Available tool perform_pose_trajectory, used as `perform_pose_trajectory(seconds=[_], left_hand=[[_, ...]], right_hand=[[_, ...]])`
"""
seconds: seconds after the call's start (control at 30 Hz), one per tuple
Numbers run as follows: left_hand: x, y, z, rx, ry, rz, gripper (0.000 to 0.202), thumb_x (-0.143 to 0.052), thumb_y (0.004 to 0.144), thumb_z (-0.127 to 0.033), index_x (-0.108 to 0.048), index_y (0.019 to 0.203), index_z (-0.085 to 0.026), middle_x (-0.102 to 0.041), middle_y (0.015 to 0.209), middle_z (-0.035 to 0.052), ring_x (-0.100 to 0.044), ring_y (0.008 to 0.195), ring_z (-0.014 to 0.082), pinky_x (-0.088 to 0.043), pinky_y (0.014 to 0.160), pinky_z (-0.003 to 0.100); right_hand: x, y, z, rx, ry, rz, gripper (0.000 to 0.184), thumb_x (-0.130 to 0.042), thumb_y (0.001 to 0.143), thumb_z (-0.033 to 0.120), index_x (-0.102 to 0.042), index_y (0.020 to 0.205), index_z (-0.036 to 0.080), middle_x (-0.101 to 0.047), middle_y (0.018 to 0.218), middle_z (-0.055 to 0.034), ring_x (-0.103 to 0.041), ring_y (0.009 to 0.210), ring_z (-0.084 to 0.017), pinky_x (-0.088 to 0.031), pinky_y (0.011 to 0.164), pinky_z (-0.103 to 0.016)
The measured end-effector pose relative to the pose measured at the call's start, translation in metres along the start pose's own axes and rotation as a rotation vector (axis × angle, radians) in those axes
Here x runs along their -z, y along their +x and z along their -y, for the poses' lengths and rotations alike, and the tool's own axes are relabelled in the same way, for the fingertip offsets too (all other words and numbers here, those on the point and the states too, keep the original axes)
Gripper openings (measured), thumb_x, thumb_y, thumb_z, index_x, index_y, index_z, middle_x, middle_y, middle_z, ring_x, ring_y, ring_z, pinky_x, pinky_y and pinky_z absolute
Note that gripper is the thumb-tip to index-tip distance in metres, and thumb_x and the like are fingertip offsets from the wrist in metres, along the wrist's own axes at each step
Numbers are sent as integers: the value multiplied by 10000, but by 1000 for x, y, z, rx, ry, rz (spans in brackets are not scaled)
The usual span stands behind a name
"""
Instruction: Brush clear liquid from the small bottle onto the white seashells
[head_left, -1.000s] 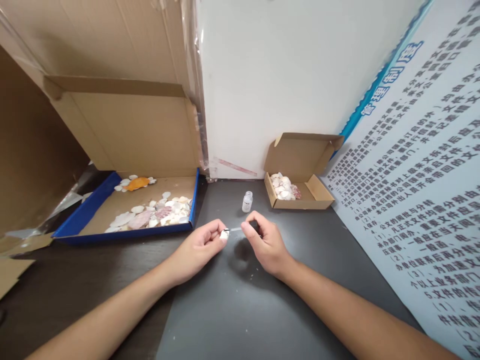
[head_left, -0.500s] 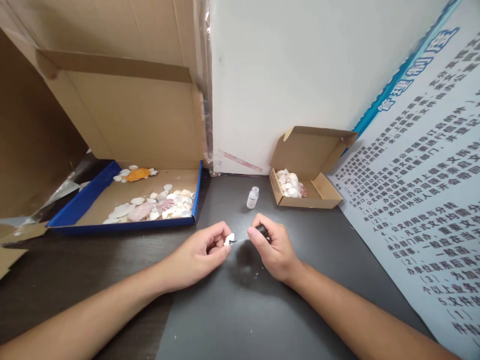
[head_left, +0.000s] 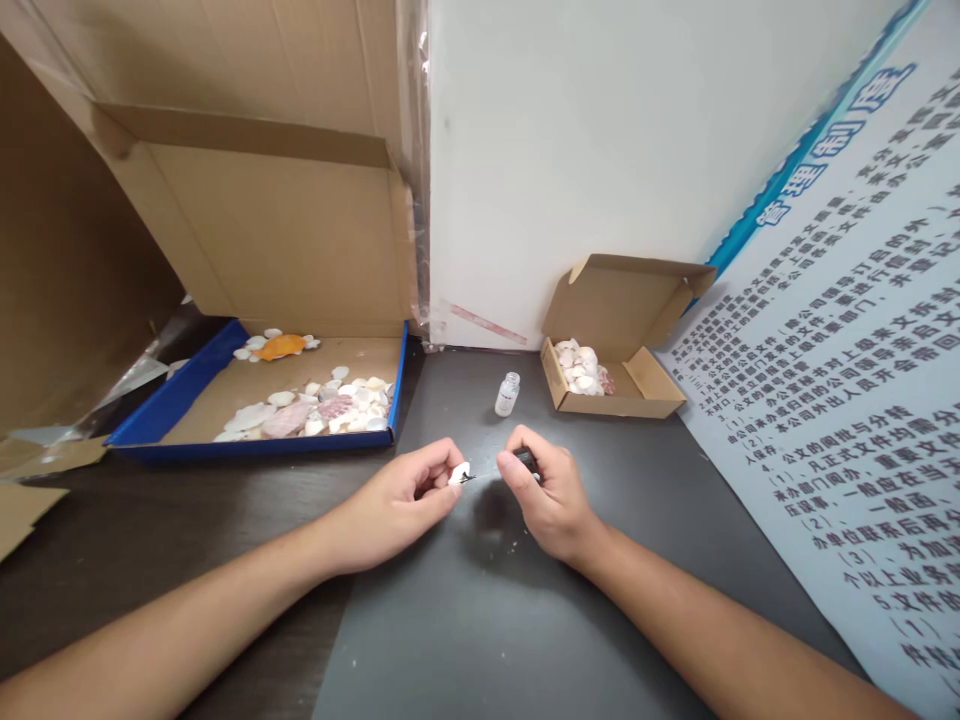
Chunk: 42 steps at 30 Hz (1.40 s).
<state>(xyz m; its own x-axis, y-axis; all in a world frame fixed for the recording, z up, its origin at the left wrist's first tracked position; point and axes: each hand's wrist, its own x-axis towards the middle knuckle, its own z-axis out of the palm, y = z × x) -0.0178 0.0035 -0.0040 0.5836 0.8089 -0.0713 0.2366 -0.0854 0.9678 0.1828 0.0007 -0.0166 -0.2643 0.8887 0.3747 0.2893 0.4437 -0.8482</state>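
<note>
Between thumb and fingers, my left hand (head_left: 409, 498) pinches a small white seashell (head_left: 459, 473) above the grey mat. My right hand (head_left: 546, 490) is closed round the black cap of a glue brush (head_left: 529, 462). The brush's thin clear stem points left, and its dark tip meets the shell's right edge. Beyond my hands stands a small clear glass bottle (head_left: 507, 396), uncapped and upright, with a pale label that I cannot read.
At the left lies an open blue-edged box (head_left: 247, 457) with many shells and an orange shell-trimmed piece (head_left: 281, 347). A small cardboard box (head_left: 622, 405) at the back right holds white shells. White crumbs dot the grey mat (head_left: 450, 640). A printed board (head_left: 847, 400) leans at right.
The shell has tilted slightly in my left fingers against the brush tip. Both hands keep nearly the same place; the whole view has shifted a little.
</note>
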Motion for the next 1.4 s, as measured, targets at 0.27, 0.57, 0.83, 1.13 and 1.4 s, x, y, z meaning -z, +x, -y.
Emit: perform_pose_trajectory(seconds=[0.27,0.57,0.83,1.13,1.4], left_hand=[[1,-1,0,-4,-6,0,229,-487,947,-379,-449,848,-177,-351,699,-60,-291,637,99,-280,578,234],[1,0,-2,-16,-32,3,253,-498,940,-405,-461,851,-171,-360,698,-59,-295,634,97,-286,580,232],[1,1,-1,-5,-38,6,276,-490,951,-427,-454,849,-173,-351,703,-58,-289,640,97,-283,585,233],[2,0,0,-9,-37,7,269,-503,938,-428,-469,857,-173,-365,700,-57,-294,637,100,-285,585,235],[1,0,-4,-1,-27,0,270,-501,929,-429,-443,840,-180,-347,694,-59,-292,635,102,-282,585,235]], right_hand=[[-2,5,-2,-139,9,-129,359,-492,943,431,-387,695,194,-313,559,64,-282,515,-75,-254,493,-200],[-2,4,-2,-115,-23,-62,337,-501,932,413,-393,700,194,-328,564,60,-302,525,-79,-266,507,-201],[-1,6,0,-109,-6,-54,330,-490,936,402,-383,703,195,-313,578,61,-287,530,-77,-259,505,-200],[0,1,-4,-91,114,83,331,-492,942,430,-410,725,193,-342,569,62,-295,519,-78,-267,500,-205],[-2,5,-3,-150,-39,-82,343,-496,943,432,-404,714,194,-327,567,57,-312,532,-84,-270,507,-203]])
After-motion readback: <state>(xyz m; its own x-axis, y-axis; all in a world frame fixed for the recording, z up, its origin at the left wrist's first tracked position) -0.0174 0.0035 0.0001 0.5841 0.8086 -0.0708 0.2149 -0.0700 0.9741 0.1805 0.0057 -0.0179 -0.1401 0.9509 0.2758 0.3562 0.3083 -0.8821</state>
